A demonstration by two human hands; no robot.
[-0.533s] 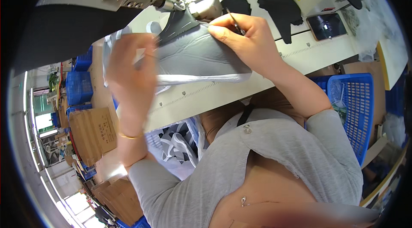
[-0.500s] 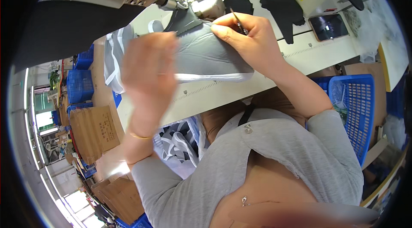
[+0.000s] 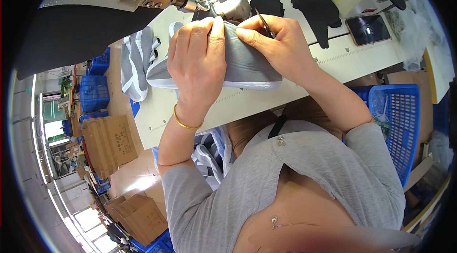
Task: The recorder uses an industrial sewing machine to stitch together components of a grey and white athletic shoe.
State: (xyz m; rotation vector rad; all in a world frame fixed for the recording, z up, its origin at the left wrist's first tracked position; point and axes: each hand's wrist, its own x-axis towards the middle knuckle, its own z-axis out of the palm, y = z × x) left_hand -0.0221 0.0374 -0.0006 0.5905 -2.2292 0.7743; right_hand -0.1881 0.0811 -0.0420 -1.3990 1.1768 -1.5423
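A grey padded fabric piece (image 3: pixel 247 62) with a white border lies under the head of a sewing machine (image 3: pixel 190 5). My left hand (image 3: pixel 197 55) is closed over its left part, with the thumb and bent fingers gripping the edge close to the machine. At the same edge, just to the right, my right hand (image 3: pixel 281 46) pinches the fabric between thumb and forefinger. A slim dark pointed tool (image 3: pixel 264 23), perhaps thread snips, is tucked in that hand too. The needle and the spot beneath it are hidden behind my fingers.
More grey and white pieces (image 3: pixel 135 62) hang over the table's left end. Black fabric pieces (image 3: pixel 314 8) and a phone (image 3: pixel 367 30) lie at the back right. Blue baskets (image 3: pixel 400 124), a bag of pieces (image 3: pixel 223 148) and cardboard boxes (image 3: pixel 109 143) stand around the table.
My left hand has moved right and up onto the fabric and gripped its edge. The fabric's dark front part is now covered, and its left end has parted from the other pieces. My right hand has barely moved.
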